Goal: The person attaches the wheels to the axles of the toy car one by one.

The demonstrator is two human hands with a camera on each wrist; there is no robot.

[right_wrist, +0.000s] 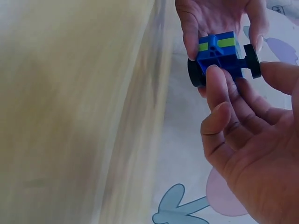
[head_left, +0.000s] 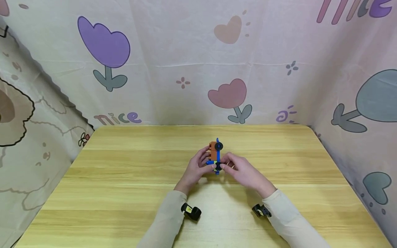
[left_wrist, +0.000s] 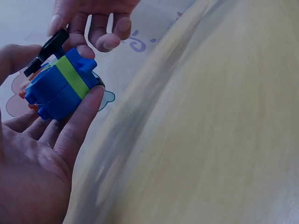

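Observation:
A small toy car of orange, blue and lime-green building blocks is turned on its side above the table, between both hands. My left hand grips its body from the left, thumb and fingers on opposite sides. At the near end, my right hand pinches a black wheel. In the right wrist view this wheel stands a little out from the blue base on its axle, the right thumb against its outer face and other fingers under the body. Another black wheel sits at the far end.
The wooden table spreads under both arms. Behind it hangs a printed cloth, with more cloth at both sides. A black wrist camera is strapped on the left sleeve, and another black camera on the right.

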